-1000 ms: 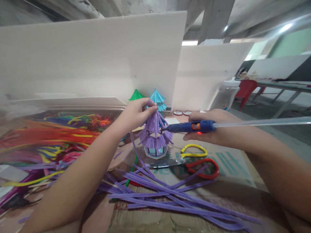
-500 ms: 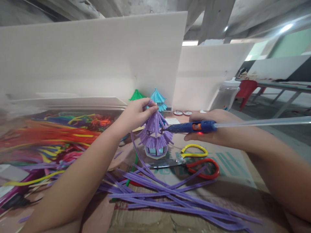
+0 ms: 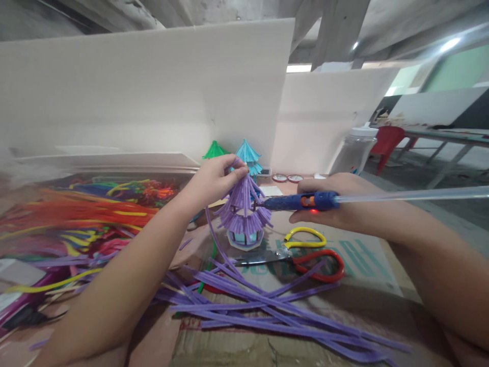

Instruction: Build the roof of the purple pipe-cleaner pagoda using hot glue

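Observation:
A small tiered pagoda model [image 3: 242,221] with purple pipe-cleaner roofs stands upright on the board. At its peak, the thumb and fingers of my left hand [image 3: 225,172] are pinched on a purple pipe cleaner [image 3: 211,227], whose long end hangs down the model's left side. My right hand [image 3: 336,191] is wrapped round a blue glue gun [image 3: 301,201] with a lit red light and a long clear glue stick [image 3: 412,194] out of its back. The gun's nozzle is close to the upper roof's right side; whether it touches cannot be made out.
Scissors [image 3: 317,257] with yellow and red handles lie before the model, by loose purple pipe cleaners [image 3: 267,306]. Green [image 3: 215,150] and light-blue [image 3: 247,151] pagoda models stand behind. Colourful pipe cleaners [image 3: 95,209] heap at left; a clear bottle [image 3: 353,150] stands at right.

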`<state>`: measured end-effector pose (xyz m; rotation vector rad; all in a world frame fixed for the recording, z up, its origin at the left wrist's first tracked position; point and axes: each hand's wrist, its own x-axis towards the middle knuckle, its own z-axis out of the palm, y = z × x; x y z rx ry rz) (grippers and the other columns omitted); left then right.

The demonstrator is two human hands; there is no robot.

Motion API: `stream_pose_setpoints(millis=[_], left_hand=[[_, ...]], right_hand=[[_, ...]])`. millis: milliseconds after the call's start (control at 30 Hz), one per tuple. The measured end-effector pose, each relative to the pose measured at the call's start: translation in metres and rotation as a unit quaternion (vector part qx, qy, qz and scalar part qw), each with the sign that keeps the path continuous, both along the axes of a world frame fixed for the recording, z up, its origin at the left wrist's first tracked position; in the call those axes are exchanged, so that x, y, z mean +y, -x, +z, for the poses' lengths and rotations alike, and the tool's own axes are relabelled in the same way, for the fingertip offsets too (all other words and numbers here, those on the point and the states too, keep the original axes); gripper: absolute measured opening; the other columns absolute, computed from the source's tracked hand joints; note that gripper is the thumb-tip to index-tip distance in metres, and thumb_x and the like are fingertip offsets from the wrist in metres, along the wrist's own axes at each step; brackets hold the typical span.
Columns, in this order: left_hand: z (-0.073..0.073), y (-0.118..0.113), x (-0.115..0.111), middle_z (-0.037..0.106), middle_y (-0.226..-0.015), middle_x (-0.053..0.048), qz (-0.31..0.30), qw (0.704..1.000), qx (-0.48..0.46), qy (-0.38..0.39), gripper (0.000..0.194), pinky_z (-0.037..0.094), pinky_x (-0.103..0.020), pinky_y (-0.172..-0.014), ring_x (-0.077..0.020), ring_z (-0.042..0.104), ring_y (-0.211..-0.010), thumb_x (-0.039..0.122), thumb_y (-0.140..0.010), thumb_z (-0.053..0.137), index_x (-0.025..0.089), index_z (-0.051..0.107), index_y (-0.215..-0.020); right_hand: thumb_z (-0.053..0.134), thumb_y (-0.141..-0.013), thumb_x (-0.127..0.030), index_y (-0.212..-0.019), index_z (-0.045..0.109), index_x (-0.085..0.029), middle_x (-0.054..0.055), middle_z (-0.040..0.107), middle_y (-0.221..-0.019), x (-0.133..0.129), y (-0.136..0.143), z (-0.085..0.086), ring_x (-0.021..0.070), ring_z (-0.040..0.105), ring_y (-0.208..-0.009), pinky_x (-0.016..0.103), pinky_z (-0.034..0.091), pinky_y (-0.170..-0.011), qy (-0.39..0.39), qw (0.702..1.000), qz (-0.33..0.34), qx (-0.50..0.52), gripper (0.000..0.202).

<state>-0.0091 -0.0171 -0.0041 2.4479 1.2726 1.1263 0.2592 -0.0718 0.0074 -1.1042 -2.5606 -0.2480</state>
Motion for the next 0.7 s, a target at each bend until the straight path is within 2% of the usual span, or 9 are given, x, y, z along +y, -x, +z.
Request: stream_pose_setpoints(millis=[267, 367, 433, 500, 600, 700], left_hand=[[-0.0004, -0.0001, -0.0009, 0.061, -0.071, 0.000, 0.001, 1.000, 0.000, 0.001, 0.029, 0.034, -0.025, -0.060, -0.0131, 0.049, -0.063, 0.038, -0.091, 0.053, 0.014, 0.068, -0.090], [-0.0007, 0.0000, -0.0001, 0.061, -0.072, 0.000, -0.001, 1.000, -0.002, -0.002, 0.029, 0.034, -0.025, -0.060, -0.0130, 0.049, -0.063, 0.038, -0.090, 0.053, 0.014, 0.068, -0.089], [-0.0008, 0.0002, 0.0003, 0.062, -0.072, -0.001, -0.002, 1.000, -0.002, -0.005, 0.029, 0.035, -0.026, -0.061, -0.0133, 0.050, -0.064, 0.038, -0.090, 0.053, 0.014, 0.068, -0.089], [-0.0009, 0.0005, 0.0005, 0.062, -0.072, -0.001, -0.003, 1.000, -0.003, -0.005, 0.029, 0.035, -0.026, -0.061, -0.0135, 0.050, -0.064, 0.039, -0.090, 0.053, 0.013, 0.068, -0.090], [-0.0012, 0.0007, 0.0008, 0.061, -0.072, 0.000, -0.004, 1.000, -0.004, -0.005, 0.030, 0.035, -0.025, -0.061, -0.0135, 0.050, -0.064, 0.039, -0.091, 0.053, 0.013, 0.068, -0.090], [-0.0018, 0.0005, 0.0013, 0.059, -0.069, 0.001, -0.006, 1.000, -0.003, -0.008, 0.029, 0.034, -0.025, -0.059, -0.0124, 0.047, -0.061, 0.039, -0.091, 0.053, 0.014, 0.068, -0.090]], right_hand=[[0.069, -0.082, -0.056, -0.095, 0.072, -0.028, 0.001, 0.074, -0.075, 0.0006, -0.0005, -0.0007, 0.0259, 0.072, -0.082, 0.031, 0.048, -0.059, 0.007, 1.000, 0.005, 0.024, 0.031], [0.070, -0.082, -0.055, -0.105, 0.072, -0.028, 0.001, 0.076, -0.079, 0.0016, -0.0008, -0.0016, 0.0250, 0.072, -0.081, 0.030, 0.048, -0.059, 0.009, 0.999, 0.012, 0.028, 0.035], [0.070, -0.083, -0.055, -0.113, 0.071, -0.029, 0.002, 0.078, -0.087, 0.0028, -0.0008, -0.0031, 0.0248, 0.073, -0.085, 0.029, 0.049, -0.060, 0.008, 1.000, 0.007, 0.027, 0.040], [0.069, -0.084, -0.056, -0.122, 0.068, -0.031, 0.002, 0.077, -0.107, 0.0043, -0.0011, -0.0048, 0.0254, 0.072, -0.096, 0.030, 0.052, -0.067, 0.008, 1.000, 0.005, 0.026, 0.045], [0.067, -0.085, -0.056, -0.132, 0.062, -0.034, 0.001, 0.068, -0.131, 0.0066, -0.0017, -0.0069, 0.0259, 0.070, -0.106, 0.032, 0.055, -0.077, 0.017, 0.999, 0.013, 0.036, 0.052], [0.069, -0.083, -0.056, -0.135, 0.061, -0.033, 0.002, 0.069, -0.131, 0.0085, -0.0021, -0.0076, 0.0267, 0.071, -0.106, 0.032, 0.056, -0.081, 0.023, 0.998, 0.022, 0.058, 0.057]])
